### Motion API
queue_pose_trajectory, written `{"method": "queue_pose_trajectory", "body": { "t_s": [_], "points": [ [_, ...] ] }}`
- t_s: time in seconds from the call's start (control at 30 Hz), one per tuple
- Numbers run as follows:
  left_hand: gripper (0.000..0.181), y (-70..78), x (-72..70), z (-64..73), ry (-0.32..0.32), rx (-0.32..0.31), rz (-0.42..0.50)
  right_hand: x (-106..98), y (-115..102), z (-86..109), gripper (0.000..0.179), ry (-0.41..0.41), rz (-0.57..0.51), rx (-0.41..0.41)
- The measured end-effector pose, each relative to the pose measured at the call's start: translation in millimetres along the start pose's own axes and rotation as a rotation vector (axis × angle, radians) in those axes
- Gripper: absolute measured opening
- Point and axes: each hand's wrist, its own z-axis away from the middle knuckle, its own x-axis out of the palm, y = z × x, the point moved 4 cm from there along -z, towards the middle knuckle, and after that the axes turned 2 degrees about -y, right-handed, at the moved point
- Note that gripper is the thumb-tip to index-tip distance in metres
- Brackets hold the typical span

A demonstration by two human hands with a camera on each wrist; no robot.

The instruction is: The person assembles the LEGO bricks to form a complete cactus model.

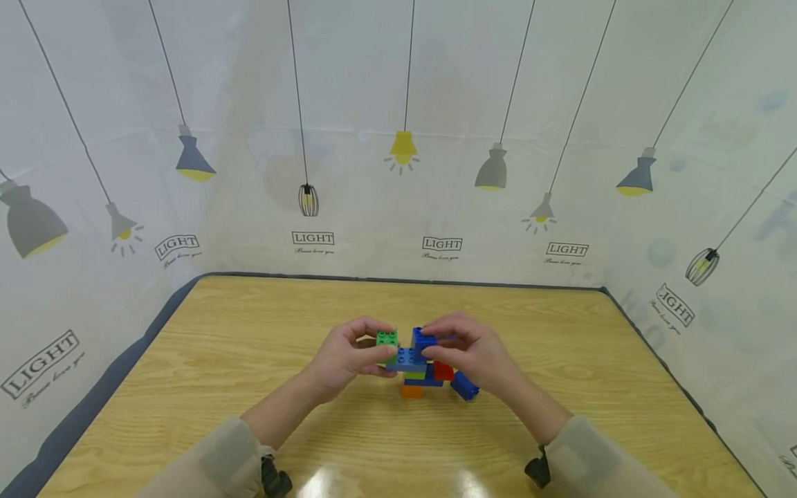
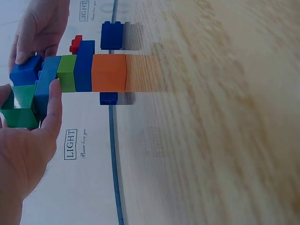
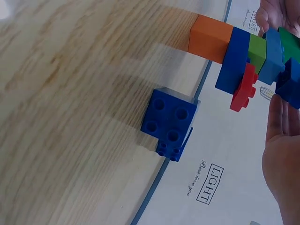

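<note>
A tower of toy building bricks stands on the table. From the bottom up come an orange brick [image 2: 108, 73], a dark blue brick [image 2: 84, 65], a lime green brick [image 2: 67, 73] and a lighter blue brick [image 1: 407, 358]. Out to one side on the dark blue brick sits a red brick [image 3: 243, 89]. My left hand [image 1: 342, 356] grips a green brick [image 1: 387, 339] at the tower's upper left, one finger along the lighter blue brick. At the upper right, my right hand [image 1: 476, 353] pinches a blue brick [image 1: 423, 340] between thumb and fingers. Whether these two top bricks are fully pressed down is unclear.
A loose blue brick [image 3: 168, 115] lies on the wooden table [image 1: 261, 318] right of the tower. Another blue piece [image 3: 176, 149] shows partly behind it. White curtains [image 1: 361, 90] printed with lamps surround the table's back and sides.
</note>
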Motion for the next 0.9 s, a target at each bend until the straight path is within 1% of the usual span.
{"method": "queue_pose_trajectory", "body": {
  "t_s": [0.1,0.27,0.37,0.6,0.63,0.83,0.9],
  "points": [
    [0.043,0.7,0.3,0.3,-0.001,0.002,-0.001,3.4,0.7,-0.9,0.023,-0.002,0.004,-0.014],
    [0.042,2.2,1.1,1.1,-0.001,0.002,-0.003,6.5,-0.8,-1.4,0.021,0.003,0.017,-0.001],
    [0.046,3.1,1.7,1.4,0.003,0.000,-0.009,6.9,-1.7,-1.1,0.019,0.004,0.025,0.003],
    [0.044,4.0,2.8,1.3,0.007,0.000,-0.008,6.1,-3.5,-0.6,0.014,0.008,0.063,-0.002],
    [0.043,3.8,2.7,1.3,0.008,0.000,-0.009,6.0,-3.7,-0.7,0.014,0.005,0.070,-0.001],
    [0.040,3.2,2.0,1.2,0.014,-0.006,-0.011,5.5,-3.8,-1.9,0.030,-0.027,0.091,0.044],
    [0.038,3.4,2.3,1.1,0.013,-0.008,-0.009,5.0,-4.2,-2.9,0.032,-0.039,0.096,0.060]
  ]
}}
